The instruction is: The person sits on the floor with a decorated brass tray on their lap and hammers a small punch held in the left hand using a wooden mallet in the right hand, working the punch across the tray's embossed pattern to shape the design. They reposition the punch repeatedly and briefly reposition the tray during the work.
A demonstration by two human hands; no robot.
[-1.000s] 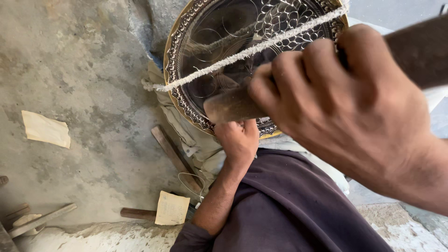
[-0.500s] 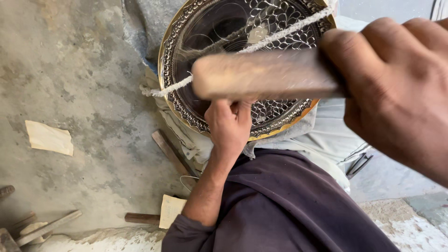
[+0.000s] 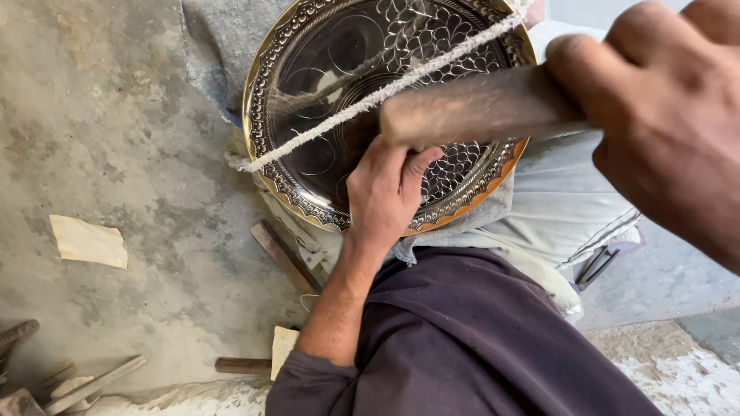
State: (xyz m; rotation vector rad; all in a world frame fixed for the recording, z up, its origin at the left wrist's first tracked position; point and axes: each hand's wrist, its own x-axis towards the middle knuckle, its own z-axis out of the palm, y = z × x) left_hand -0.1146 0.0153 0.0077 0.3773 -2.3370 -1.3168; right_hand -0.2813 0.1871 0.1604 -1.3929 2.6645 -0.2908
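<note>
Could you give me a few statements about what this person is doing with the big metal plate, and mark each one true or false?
1. The right hand grips a wooden handle. True.
2. The left hand rests on the engraved plate. True.
3. The plate is plain and smooth. False: it is covered in scale and scroll patterns.
4. A rope stretches across the plate. True.
5. The plate lies flat on a wooden table. False: it sits propped on cloth over a concrete floor.

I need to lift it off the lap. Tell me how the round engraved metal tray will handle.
The round engraved metal tray is probably stiff and fairly heavy, being all metal. Its polished face may be slippery. It lies tilted on cloth, so it could slide once the left hand lets go.
</note>
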